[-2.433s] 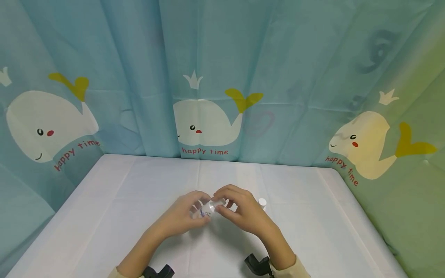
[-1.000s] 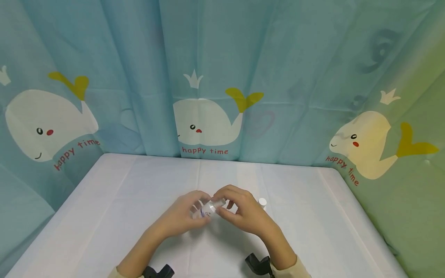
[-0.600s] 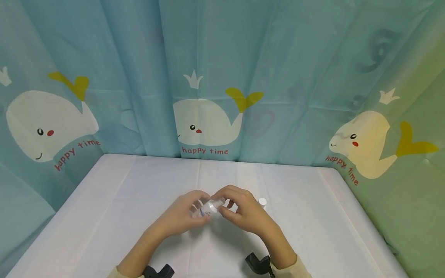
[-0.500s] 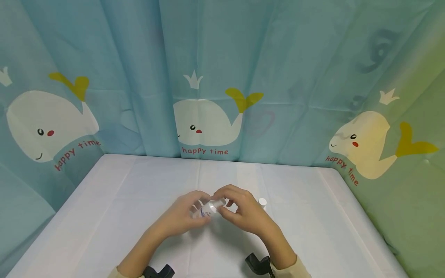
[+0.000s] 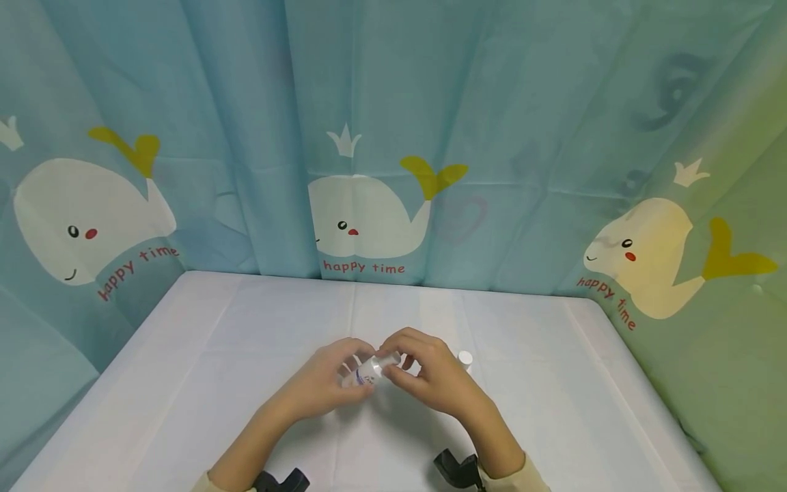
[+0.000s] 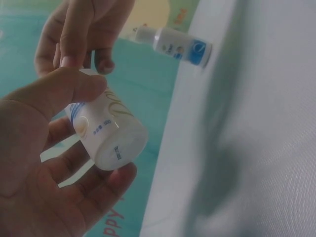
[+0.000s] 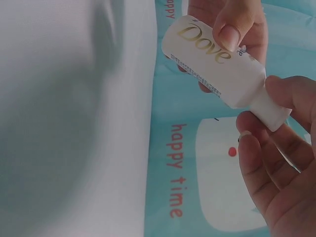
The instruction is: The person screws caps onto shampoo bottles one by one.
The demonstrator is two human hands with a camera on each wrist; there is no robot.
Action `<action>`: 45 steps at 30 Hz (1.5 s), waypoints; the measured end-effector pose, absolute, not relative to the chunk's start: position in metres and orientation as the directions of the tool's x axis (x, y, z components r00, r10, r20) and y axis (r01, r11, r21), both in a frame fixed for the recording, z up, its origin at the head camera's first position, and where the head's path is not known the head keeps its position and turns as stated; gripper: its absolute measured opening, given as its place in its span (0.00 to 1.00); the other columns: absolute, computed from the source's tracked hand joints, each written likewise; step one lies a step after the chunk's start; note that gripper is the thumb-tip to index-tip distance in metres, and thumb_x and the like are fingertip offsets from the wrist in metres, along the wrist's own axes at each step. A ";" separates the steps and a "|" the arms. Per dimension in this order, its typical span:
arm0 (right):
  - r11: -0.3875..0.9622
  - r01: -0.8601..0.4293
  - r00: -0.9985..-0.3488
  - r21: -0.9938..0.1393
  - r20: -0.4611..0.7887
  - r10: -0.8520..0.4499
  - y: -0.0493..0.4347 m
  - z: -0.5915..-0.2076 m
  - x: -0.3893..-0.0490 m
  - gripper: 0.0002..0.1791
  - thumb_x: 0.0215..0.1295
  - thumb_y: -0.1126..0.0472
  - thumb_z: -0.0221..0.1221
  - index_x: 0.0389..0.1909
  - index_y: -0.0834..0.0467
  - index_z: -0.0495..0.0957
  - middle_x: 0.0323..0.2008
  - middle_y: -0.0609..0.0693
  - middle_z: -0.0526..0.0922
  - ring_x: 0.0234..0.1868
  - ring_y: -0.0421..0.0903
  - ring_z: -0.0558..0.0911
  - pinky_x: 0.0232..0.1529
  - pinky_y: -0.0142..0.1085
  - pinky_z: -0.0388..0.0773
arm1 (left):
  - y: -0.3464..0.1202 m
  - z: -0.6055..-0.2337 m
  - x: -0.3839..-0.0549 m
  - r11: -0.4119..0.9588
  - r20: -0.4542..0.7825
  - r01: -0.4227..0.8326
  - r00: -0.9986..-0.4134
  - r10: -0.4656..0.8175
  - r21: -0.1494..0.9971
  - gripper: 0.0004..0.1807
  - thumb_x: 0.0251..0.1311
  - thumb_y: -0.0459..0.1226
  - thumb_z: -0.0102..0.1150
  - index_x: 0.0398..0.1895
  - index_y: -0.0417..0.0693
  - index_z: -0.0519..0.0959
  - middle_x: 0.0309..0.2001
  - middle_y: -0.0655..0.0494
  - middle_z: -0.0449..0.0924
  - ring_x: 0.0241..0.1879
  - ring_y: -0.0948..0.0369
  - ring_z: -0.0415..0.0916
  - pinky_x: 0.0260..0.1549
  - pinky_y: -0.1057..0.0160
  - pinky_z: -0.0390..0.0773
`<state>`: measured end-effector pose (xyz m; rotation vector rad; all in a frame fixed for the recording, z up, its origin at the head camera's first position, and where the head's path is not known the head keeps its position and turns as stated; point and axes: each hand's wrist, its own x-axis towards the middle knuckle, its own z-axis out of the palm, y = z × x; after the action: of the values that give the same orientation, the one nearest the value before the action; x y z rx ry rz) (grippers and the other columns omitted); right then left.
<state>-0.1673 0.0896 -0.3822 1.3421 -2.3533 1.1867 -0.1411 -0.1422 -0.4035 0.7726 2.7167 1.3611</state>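
Note:
My left hand (image 5: 322,383) grips a small white Dove bottle (image 7: 217,69) around its body, thumb on one side and fingers on the other. The bottle is tilted and held above the table, its base (image 6: 121,150) toward the left wrist camera. At its other end, my right hand (image 5: 433,372) pinches the white cap (image 7: 270,109) between thumb and fingers. The cap sits on the bottle's neck. Just beyond the right hand a second white bottle (image 6: 180,47) with a blue band stands upright on the table; the head view shows mostly its white cap (image 5: 464,358).
A white-covered table (image 5: 258,321) spreads under both hands. Blue-green curtain (image 5: 522,102) with printed whales hangs behind and along the sides. Black wrist-camera mounts (image 5: 458,469) sit at both wrists, near beige sleeves (image 5: 522,478).
Both hands keep their hold on the bottle and cap, almost still. The right thumb and fingers shift slightly at the cap. The second bottle stays in place.

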 end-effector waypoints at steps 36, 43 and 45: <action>0.273 -0.787 -0.574 -0.553 0.496 -0.651 0.095 -0.382 -0.171 0.14 0.61 0.67 0.65 0.47 0.53 0.81 0.43 0.41 0.84 0.39 0.36 0.80 0.36 0.34 0.82 | -0.142 -0.399 -0.141 0.494 0.215 0.432 -0.874 0.435 0.755 0.20 0.55 0.39 0.70 0.52 0.54 0.77 0.45 0.66 0.78 0.41 0.63 0.77 0.43 0.59 0.81; 0.297 -0.771 -0.599 -0.564 0.482 -0.640 0.094 -0.382 -0.169 0.14 0.61 0.65 0.66 0.48 0.53 0.82 0.42 0.40 0.84 0.37 0.37 0.80 0.35 0.32 0.82 | -0.141 -0.399 -0.140 0.500 0.209 0.425 -0.878 0.431 0.754 0.20 0.55 0.39 0.70 0.51 0.55 0.77 0.44 0.67 0.78 0.41 0.65 0.76 0.43 0.57 0.81; 0.302 -0.765 -0.606 -0.569 0.474 -0.639 0.094 -0.382 -0.169 0.14 0.61 0.64 0.67 0.48 0.53 0.82 0.42 0.40 0.84 0.38 0.37 0.80 0.36 0.32 0.82 | -0.141 -0.399 -0.140 0.503 0.207 0.424 -0.879 0.430 0.753 0.20 0.55 0.39 0.70 0.51 0.55 0.78 0.45 0.67 0.78 0.41 0.65 0.76 0.43 0.57 0.81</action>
<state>-0.1692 0.0943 -0.3818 1.3080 -2.4033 1.1892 -0.1402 -0.1413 -0.3990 0.7720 2.7165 1.3587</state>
